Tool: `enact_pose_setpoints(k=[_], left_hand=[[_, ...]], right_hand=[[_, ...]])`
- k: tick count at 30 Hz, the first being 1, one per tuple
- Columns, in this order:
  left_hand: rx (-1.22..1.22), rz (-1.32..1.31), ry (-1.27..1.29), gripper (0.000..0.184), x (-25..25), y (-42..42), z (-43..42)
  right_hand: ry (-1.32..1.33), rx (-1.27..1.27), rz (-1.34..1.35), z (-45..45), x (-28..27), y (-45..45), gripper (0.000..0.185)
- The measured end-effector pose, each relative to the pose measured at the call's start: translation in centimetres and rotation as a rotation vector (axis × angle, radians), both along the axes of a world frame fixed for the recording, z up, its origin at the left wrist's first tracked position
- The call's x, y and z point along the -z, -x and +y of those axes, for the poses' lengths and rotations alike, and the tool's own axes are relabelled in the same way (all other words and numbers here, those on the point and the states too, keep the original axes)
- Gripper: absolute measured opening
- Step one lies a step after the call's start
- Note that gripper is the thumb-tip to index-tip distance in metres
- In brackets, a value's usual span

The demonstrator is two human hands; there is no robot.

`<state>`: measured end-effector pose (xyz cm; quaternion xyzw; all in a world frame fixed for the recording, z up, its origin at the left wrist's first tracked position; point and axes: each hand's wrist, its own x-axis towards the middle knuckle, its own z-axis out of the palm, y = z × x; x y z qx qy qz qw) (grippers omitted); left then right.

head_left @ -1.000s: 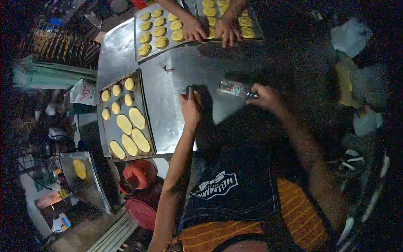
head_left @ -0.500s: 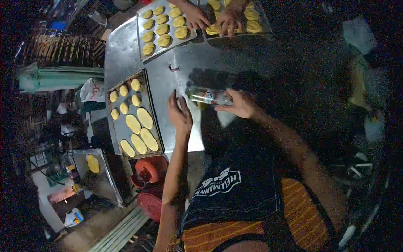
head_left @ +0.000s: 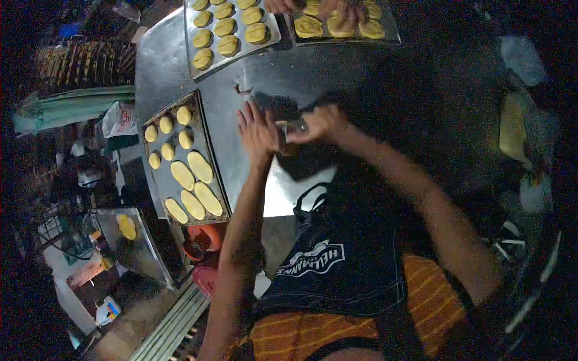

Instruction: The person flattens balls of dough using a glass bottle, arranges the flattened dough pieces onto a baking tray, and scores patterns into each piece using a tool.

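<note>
On the surface, a tray lies at the left edge, ovals at its near end, rounds behind them. Along the far side sit two more trays, the left one and the right one side by side. The bottle is right of the near tray. A bag is left of the surface.

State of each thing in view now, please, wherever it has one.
Clear cylindrical bottle: lying sideways, held, partly hidden.
Right hand: closed around it.
Left hand: open, fingers spread.
Dark-rimmed metal tray: bearing six small round yellow dough pieces and five flattened ovals.
Silver metal tray, top left: filled with creased yellow rounds.
Metal tray, top right: another person's hands over its dough.
</note>
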<state>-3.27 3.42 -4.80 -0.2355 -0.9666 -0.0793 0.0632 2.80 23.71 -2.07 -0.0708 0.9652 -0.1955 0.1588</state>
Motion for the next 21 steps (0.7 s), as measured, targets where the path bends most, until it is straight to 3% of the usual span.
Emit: enact_pose_setpoints(k=[2, 3, 5, 10, 13, 15, 17, 19, 21], left_hand=[[0.243, 0.084, 0.120, 0.050, -0.7, -4.5, -2.1], [0.107, -0.010, -0.349, 0.042, -2.4, -8.1, -1.4], [-0.008, -0.109, -0.438, 0.036, -3.3, -13.0, -1.8], [-0.063, -0.330, -0.590, 0.036, -3.8, -11.4, -2.9], [-0.104, -0.279, -0.329, 0.045, -3.1, -7.0, -2.2], [-0.182, -0.060, 0.015, 0.052, -2.0, -3.0, -0.7], [-0.171, -0.058, -0.110, 0.060, 0.9, 1.5, -0.6], [-0.158, -0.010, -0.086, 0.062, 2.1, 5.4, -0.2], [-0.141, 0.045, -0.058, 0.065, 1.8, 7.8, 0.1]], right_hand=[[0.004, 0.008, 0.210, -1.5, 2.3, -4.0, 0.079], [0.039, 0.120, 0.846, -2.7, 4.5, -6.0, 0.080], [-0.003, 0.052, 0.910, -2.9, 5.6, -8.6, 0.081], [0.159, 0.091, 0.906, -2.8, 4.9, -7.9, 0.074], [0.224, 0.089, 0.958, -2.2, 3.1, -4.3, 0.065], [-0.027, 0.198, 0.969, -1.7, 5.1, -1.3, 0.057], [-0.087, 0.273, 1.170, -0.9, 6.2, 2.4, 0.051], [-0.066, 0.255, 1.041, -0.1, 6.9, 5.1, 0.050], [0.033, 0.227, 0.427, 0.5, 5.2, 6.5, 0.049]])
